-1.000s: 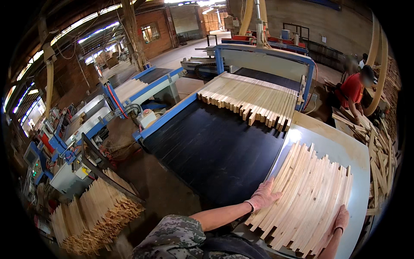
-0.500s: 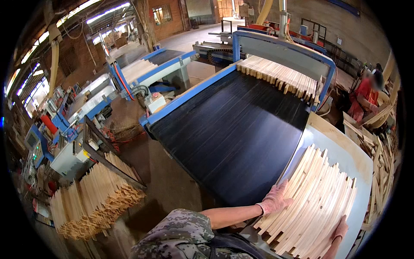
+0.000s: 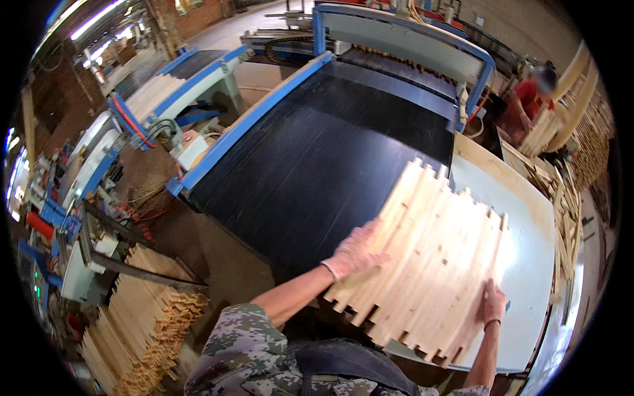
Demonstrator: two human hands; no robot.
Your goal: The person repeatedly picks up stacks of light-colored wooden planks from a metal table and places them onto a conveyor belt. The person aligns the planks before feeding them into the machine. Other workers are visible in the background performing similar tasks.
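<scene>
A row of pale wooden strips (image 3: 426,264), laid side by side with uneven ends, is pressed between my two gloved hands. My left hand (image 3: 356,252), in a pink work glove, pushes against the row's left side. On the opposite edge my right hand (image 3: 493,302), also gloved, holds the outermost strip. The strips lie partly over the light grey side table (image 3: 528,264) and partly over the edge of the black conveyor belt (image 3: 290,165). Their near ends stick out toward my body.
A blue-framed machine gate (image 3: 403,30) spans the belt's far end. Stacked strips (image 3: 142,323) stand on the lower left. Another machine (image 3: 191,86) is at the far left. A person in red (image 3: 522,109) works at the right beside piled wood scraps (image 3: 564,224).
Both hands have shifted the row of strips left from the side table, partly over the belt. The earlier batch at the belt's far end has passed under the gate.
</scene>
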